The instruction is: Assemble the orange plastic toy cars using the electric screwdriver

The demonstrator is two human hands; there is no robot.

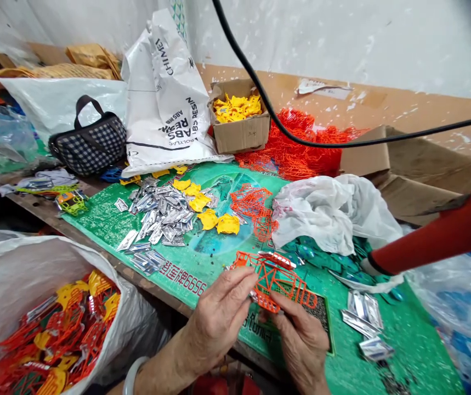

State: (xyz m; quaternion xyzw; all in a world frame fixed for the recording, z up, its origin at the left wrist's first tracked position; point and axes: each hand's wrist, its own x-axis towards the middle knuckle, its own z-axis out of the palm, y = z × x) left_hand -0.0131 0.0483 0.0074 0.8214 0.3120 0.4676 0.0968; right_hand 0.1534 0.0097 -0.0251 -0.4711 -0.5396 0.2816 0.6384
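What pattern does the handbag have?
The handbag is checked, dark and white; best in the head view.

The green tabletop (pixel 103 225) bears silver pieces (pixel 165 211), yellow parts (pixel 227 224) and orange frames (pixel 249 198). Further silver pieces lie toward its right side; a carton (pixel 241 136) stands at the rear.

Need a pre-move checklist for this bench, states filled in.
1. Frame held: ok. Left hand and right hand both grip the orange frame.
2. A hand free: not ok. Both are on the frame.
3. Red-and-silver strip fastened at the frame's far edge: cannot tell.
4. Silver pieces and yellow parts out on the green mat: ok, loose beyond the hands.
5. White bag at lower left open: ok, orange and yellow pieces show inside.
6. Black cable clear of the hands: ok.
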